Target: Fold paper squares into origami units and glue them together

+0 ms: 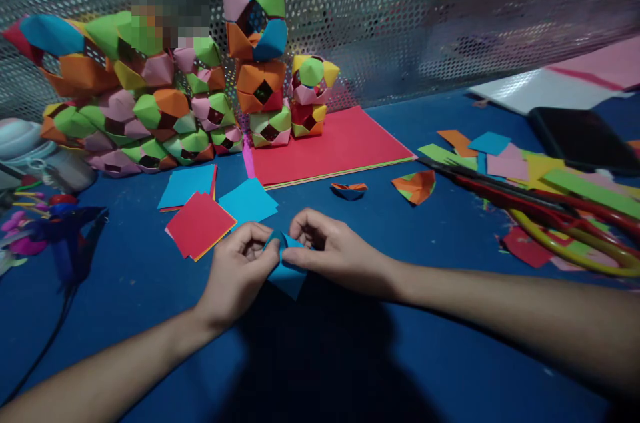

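A small blue paper (291,278) is held up between both hands, its lower corner pointing toward me and its upper part bent. My left hand (240,270) pinches its left side, fingers curled. My right hand (335,253) grips the right side, with the thumb laid across the paper. Just beyond my left hand lie a red square stack (201,224) and blue squares (249,202), with another blue-topped stack (187,186) behind. Two small folded orange pieces, one with blue (349,190) and one with green (415,186), rest beyond my right hand.
Folded paper balls (261,86) stand stacked at the back beside large red sheets (330,150). At right are scissors (530,200), paper scraps (537,170) and a black phone (580,140). A blue glue gun (70,236) with a cord sits left.
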Demonstrator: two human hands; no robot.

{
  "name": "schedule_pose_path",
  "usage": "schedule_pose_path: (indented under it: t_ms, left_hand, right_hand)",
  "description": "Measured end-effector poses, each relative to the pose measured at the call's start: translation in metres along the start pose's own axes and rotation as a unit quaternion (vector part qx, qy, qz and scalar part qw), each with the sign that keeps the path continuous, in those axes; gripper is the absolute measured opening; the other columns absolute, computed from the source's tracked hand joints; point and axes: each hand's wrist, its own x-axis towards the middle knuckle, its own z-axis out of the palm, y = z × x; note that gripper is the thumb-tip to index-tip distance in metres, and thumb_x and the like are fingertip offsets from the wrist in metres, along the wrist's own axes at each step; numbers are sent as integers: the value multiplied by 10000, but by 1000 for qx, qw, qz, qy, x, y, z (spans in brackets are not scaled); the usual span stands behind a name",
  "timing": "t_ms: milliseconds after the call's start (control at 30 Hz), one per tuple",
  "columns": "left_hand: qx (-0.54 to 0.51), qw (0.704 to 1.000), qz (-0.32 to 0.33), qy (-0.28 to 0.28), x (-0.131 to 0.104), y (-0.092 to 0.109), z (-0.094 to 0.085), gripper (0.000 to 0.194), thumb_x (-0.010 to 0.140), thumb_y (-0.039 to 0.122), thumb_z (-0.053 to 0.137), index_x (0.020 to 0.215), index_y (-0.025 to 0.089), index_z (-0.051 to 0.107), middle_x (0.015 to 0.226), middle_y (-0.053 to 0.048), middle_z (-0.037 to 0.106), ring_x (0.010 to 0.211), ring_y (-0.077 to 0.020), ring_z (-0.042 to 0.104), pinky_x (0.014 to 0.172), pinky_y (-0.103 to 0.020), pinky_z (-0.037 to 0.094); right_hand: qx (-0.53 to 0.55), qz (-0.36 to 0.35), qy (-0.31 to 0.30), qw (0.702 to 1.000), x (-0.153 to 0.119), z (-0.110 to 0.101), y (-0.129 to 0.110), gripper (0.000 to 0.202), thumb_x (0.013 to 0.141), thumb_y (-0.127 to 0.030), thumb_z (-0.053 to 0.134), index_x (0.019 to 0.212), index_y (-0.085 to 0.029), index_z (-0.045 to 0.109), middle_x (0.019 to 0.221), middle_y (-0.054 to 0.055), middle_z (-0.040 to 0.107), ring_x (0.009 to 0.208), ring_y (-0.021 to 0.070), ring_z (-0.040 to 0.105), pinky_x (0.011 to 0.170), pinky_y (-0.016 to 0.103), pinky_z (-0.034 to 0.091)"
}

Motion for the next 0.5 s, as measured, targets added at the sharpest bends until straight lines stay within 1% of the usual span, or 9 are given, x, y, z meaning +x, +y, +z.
schedule_pose_path:
  t_ms: [67,100,167,200,233,333,400,500]
  left_hand:
    - [-5,1000,-9,10,0,2,0,129,723,242,628,660,151,562,673,17,548,553,-70,443,504,-190,352]
    - [-7,1000,-13,16,0,3,0,140,720,247,628,652,150,555,667,20,541,540,-67,433,493,-190,345]
    - [-8,1000,-20,21,1,5,0,151,719,252,626,642,150,545,656,26,528,520,-61,415,476,-188,331]
    - [-7,999,-22,22,1,5,0,152,719,251,625,640,150,544,649,29,519,516,-59,408,473,-187,327]
    - [-5,999,-22,23,1,5,0,150,718,250,625,640,150,544,641,33,509,512,-57,401,472,-186,324]
    - [-2,1000,-18,23,1,6,0,143,718,246,624,642,150,550,644,29,516,531,-63,417,489,-187,338]
    - [-8,1000,-15,21,1,6,1,138,715,241,624,639,151,552,661,18,545,556,-73,451,505,-190,354]
    - [-17,1000,-17,16,1,5,1,128,714,237,625,643,153,559,677,11,570,568,-77,475,513,-192,365]
  right_hand:
    - [17,-11,-10,1000,-1,-1,0,263,856,-451,476,817,-191,475,675,-40,427,608,93,398,559,220,343]
    - [35,-17,-12,999,-1,-2,0,306,895,-468,384,818,-189,483,685,-30,442,621,98,418,580,228,359]
    - [70,-19,-9,997,-1,-3,-2,377,932,-457,267,810,-181,493,688,-13,469,640,107,453,615,240,385]
    - [77,-15,-7,997,0,-3,-2,371,935,-442,268,806,-178,495,680,-10,476,640,108,461,618,241,391]
    - [71,-11,-5,997,0,-3,-3,336,929,-424,308,805,-176,497,673,-12,477,634,107,459,607,236,389]
    - [21,-9,-6,1000,0,-1,-3,195,866,-364,482,823,-176,511,666,-28,459,597,90,411,535,209,348]
    - [5,-9,-5,1000,0,1,-2,176,832,-351,538,838,-176,518,655,-38,442,569,81,383,495,198,320]
    - [6,-4,1,1000,-1,2,1,196,811,-361,567,838,-173,521,632,-48,431,552,75,380,478,193,310]
